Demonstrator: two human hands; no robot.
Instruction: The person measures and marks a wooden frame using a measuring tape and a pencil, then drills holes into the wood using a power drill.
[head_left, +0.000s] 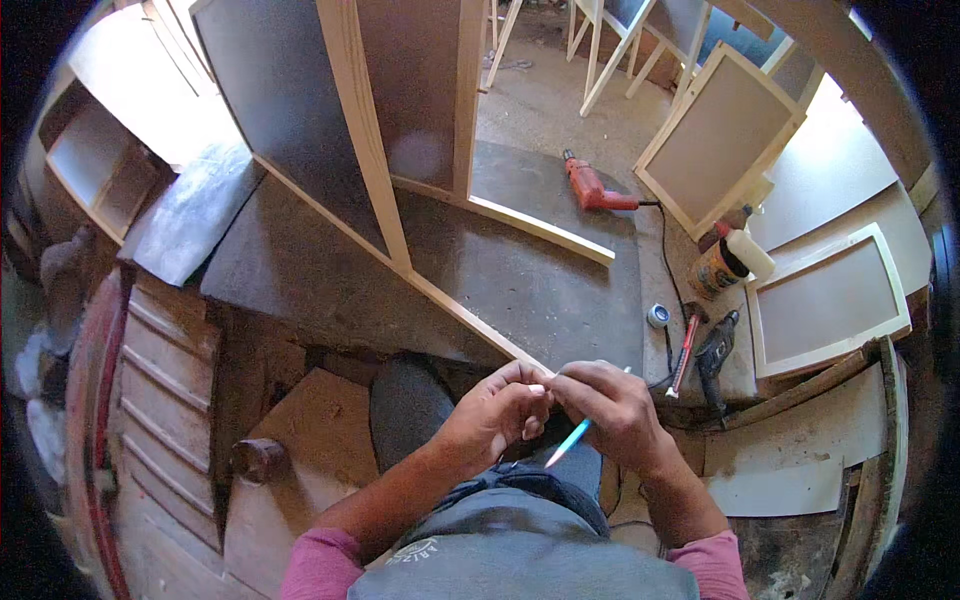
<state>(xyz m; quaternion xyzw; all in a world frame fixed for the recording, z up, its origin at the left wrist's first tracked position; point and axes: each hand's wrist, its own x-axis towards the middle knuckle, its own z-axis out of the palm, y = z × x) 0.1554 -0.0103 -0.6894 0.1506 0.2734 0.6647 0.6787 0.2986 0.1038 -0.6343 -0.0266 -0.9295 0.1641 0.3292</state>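
Note:
My right hand (618,408) is closed around a light-blue pencil (570,443), its tip slanting down toward my lap. My left hand (503,408) is closed too, fingertips drawn together against those of the right. Whatever they pinch between them, if anything, is too small to make out. Both hands are at the near end of a pale wooden leg (470,318), which runs along the lower edge of a dark framed board (290,110). A second framed panel (415,90) stands behind it, with another wooden leg (545,232) lying over the dark worktop (560,290).
A red drill (592,187) lies at the worktop's far side, its cord trailing nearer. To the right are a small round tin (658,315), a hammer (684,350), a black drill (716,355), a can (716,270) with bottles and framed boards (830,300). Plastic wrap (190,215) lies left.

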